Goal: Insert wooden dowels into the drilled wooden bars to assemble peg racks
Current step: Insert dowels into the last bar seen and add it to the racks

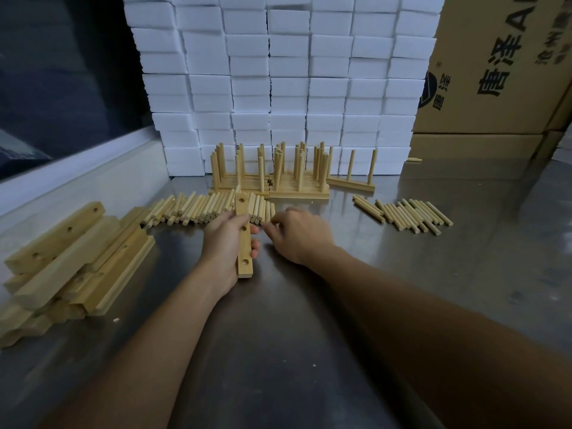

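Left hand (227, 243) curled, clasping; right hand (298, 235) fingers bent.

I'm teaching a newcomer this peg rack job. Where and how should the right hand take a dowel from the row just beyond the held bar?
Pinch one dowel at its near end, from above. The dowels lie flat, side by side, ends toward the person, so only the tips are free. The right hand is already there; the left hand grips the bar.

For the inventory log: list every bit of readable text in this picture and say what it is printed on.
"唐泽" in large black characters, running sideways on the cardboard box at upper right.
"A", a large letter cut off by the picture's top edge, on the same box.
"唐泽" again, small, beside the round dark logo on that box.
A line of smaller characters near the right edge: too blurred to read.
The white foam blocks and the wooden parts carry no text.
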